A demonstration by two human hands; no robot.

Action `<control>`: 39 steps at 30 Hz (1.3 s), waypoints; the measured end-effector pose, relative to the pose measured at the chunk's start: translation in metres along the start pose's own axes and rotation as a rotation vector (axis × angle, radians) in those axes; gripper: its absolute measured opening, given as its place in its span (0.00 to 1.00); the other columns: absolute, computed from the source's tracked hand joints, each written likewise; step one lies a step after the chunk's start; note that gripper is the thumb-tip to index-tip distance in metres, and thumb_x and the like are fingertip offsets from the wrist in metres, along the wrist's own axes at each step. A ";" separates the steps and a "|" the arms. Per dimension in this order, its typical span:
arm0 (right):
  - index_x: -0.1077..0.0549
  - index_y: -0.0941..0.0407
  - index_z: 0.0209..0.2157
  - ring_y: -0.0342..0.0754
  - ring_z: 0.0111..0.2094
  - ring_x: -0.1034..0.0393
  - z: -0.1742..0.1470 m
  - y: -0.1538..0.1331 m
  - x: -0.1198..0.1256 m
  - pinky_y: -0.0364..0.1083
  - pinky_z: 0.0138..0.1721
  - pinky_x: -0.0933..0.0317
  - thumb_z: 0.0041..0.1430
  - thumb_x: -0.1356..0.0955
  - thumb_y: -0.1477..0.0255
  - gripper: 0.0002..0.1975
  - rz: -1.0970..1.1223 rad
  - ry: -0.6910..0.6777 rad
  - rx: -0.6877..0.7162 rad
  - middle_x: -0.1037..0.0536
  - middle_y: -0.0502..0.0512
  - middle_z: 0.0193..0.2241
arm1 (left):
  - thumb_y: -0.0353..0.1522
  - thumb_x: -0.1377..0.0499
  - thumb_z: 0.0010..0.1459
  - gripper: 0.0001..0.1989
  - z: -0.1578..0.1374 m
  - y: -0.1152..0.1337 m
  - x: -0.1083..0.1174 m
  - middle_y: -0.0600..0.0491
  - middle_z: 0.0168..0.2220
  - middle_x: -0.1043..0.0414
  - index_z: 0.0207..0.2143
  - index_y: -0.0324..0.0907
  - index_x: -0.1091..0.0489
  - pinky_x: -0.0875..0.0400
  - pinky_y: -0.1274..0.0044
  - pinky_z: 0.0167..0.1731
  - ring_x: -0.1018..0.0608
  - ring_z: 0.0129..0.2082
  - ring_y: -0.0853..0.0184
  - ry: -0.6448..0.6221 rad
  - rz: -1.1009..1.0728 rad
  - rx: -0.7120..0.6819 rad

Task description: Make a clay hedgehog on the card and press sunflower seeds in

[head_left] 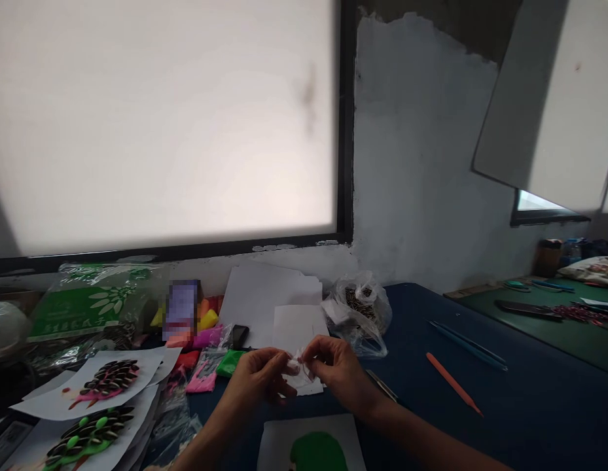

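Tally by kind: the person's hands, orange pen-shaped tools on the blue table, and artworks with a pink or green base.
Left hand and right hand: 2
Orange pen-shaped tool: 1
Pink-based artwork: 1
Green-based artworks, far left and front: 2
Total: 6

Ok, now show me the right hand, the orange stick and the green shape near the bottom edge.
Right hand [339, 366]: head view, on the back of the hand.
Orange stick [452, 383]: head view, midway along its shaft.
Green shape [318, 451]: head view, middle of its visible part.
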State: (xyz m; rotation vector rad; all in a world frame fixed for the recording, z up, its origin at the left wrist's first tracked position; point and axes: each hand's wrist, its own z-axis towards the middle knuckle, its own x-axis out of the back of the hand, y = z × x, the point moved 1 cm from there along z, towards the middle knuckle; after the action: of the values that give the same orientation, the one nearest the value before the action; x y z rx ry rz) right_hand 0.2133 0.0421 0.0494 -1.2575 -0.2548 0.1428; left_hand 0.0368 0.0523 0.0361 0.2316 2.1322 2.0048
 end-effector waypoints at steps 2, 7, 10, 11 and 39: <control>0.28 0.57 0.25 0.45 0.27 0.35 0.000 0.001 0.000 0.45 0.31 0.41 0.51 0.34 0.70 0.06 -0.019 -0.012 -0.026 0.27 0.51 0.25 | 0.54 0.30 0.39 0.30 0.003 -0.004 0.001 0.47 0.32 0.20 0.34 0.38 0.26 0.25 0.76 0.24 0.18 0.27 0.60 -0.003 -0.032 -0.006; 0.28 0.57 0.27 0.45 0.27 0.37 -0.002 0.000 -0.001 0.44 0.30 0.43 0.52 0.33 0.69 0.06 -0.045 -0.053 -0.092 0.29 0.50 0.23 | 0.55 0.28 0.33 0.33 0.006 -0.008 0.002 0.51 0.26 0.22 0.34 0.38 0.25 0.24 0.73 0.33 0.18 0.29 0.60 -0.010 -0.104 -0.007; 0.32 0.56 0.24 0.43 0.25 0.40 -0.001 -0.002 0.000 0.43 0.28 0.46 0.48 0.29 0.67 0.10 -0.046 -0.011 -0.086 0.33 0.46 0.22 | 0.50 0.26 0.37 0.32 0.000 -0.004 0.002 0.47 0.34 0.20 0.39 0.38 0.24 0.25 0.70 0.42 0.18 0.35 0.59 -0.080 -0.126 -0.010; 0.34 0.55 0.23 0.43 0.25 0.42 -0.001 -0.002 0.000 0.44 0.28 0.46 0.49 0.29 0.65 0.12 -0.044 0.006 -0.080 0.35 0.46 0.21 | 0.48 0.25 0.37 0.32 -0.002 -0.002 0.003 0.46 0.37 0.19 0.42 0.39 0.24 0.25 0.70 0.44 0.18 0.37 0.58 -0.102 -0.123 -0.002; 0.23 0.56 0.22 0.42 0.25 0.39 0.006 -0.002 0.013 0.44 0.32 0.42 0.49 0.33 0.72 0.07 0.031 -0.137 -0.131 0.26 0.50 0.24 | 0.56 0.31 0.41 0.31 -0.003 0.002 0.006 0.45 0.32 0.19 0.33 0.38 0.28 0.23 0.70 0.35 0.17 0.30 0.59 -0.093 0.047 0.056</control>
State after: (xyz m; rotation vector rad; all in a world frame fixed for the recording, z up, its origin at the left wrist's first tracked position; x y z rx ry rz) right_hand 0.2242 0.0501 0.0548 -1.3840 -0.3681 0.2428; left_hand 0.0298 0.0507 0.0377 0.3792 2.1454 1.9214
